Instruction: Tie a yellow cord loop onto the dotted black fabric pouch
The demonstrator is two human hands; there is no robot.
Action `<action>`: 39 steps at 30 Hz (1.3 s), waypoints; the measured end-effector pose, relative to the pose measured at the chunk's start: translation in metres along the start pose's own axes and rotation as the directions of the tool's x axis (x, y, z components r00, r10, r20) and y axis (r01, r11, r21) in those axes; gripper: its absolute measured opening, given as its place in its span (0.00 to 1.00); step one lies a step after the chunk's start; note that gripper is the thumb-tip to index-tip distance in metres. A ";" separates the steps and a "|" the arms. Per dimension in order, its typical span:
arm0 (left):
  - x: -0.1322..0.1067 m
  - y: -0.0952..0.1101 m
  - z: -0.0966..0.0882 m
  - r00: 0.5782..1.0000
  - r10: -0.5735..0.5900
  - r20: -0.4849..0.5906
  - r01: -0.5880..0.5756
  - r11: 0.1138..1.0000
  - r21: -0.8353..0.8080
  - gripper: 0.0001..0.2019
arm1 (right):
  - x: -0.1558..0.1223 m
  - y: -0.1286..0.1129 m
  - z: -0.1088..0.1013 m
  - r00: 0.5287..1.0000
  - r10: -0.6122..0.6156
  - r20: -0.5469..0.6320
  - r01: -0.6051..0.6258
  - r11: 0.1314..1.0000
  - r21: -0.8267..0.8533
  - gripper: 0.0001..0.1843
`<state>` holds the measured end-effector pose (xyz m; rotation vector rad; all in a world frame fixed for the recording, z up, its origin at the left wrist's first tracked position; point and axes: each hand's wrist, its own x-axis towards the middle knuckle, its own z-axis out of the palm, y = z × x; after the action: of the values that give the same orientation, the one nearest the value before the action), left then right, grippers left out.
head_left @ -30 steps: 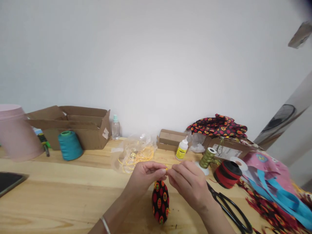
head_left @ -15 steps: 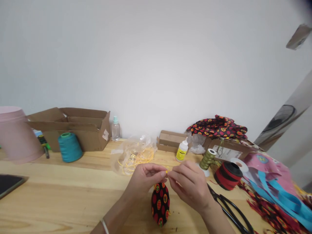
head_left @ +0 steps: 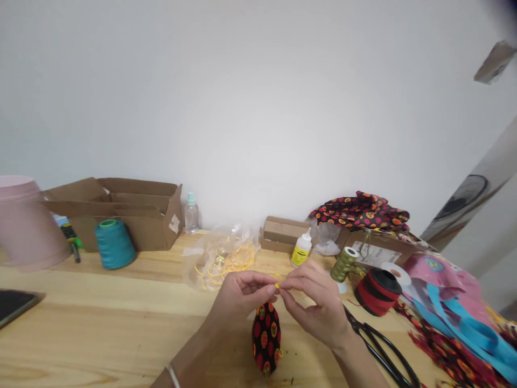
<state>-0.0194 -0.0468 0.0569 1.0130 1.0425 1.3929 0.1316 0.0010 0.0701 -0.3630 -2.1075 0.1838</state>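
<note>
My left hand (head_left: 242, 296) and my right hand (head_left: 317, 302) meet at the fingertips over the table. Both pinch a small piece of yellow cord (head_left: 277, 286), most of it hidden by the fingers. Below them hangs or rests a small oval pouch (head_left: 266, 340) in black cloth with red dots and orange patterned circles; I cannot tell whether it touches the table. A little yellow loop shows at its lower right edge. Black-handled scissors (head_left: 382, 345) lie beside my right forearm.
Behind my hands are a plastic bag with yellow cord (head_left: 228, 261) and a glue bottle (head_left: 301, 249). Thread spools (head_left: 344, 264), a ribbon roll (head_left: 378, 291) and blue ribbon (head_left: 464, 326) crowd the right. A teal thread cone (head_left: 115, 245), cardboard box (head_left: 129, 229) and pink bin (head_left: 32, 226) stand left.
My right fingers have shifted their grip at the yellow cord, with index finger and thumb now more apart behind the tips. My left hand and the pouch have barely moved.
</note>
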 end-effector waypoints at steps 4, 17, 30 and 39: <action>0.000 0.001 0.000 1.000 0.000 0.005 0.000 1.000 0.019 0.06 | 0.000 0.001 0.000 1.000 0.000 0.027 0.000 1.000 0.009 0.07; -0.001 0.003 0.003 1.000 0.003 0.024 -0.003 1.000 0.001 0.04 | 0.001 -0.001 -0.003 0.992 0.081 0.095 -0.088 0.994 0.066 0.05; 0.002 -0.003 -0.002 0.992 0.114 0.050 -0.122 0.972 0.200 0.04 | 0.003 0.002 -0.005 0.958 0.187 0.218 -0.211 0.973 0.095 0.06; -0.001 0.000 0.003 0.999 0.034 0.030 -0.036 0.995 0.096 0.05 | 0.007 -0.003 -0.001 0.888 0.408 0.212 -0.446 0.877 0.180 0.06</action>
<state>-0.0162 -0.0477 0.0573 1.1236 1.0848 1.3633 0.1288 0.0001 0.0770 -0.6973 -2.1147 0.7323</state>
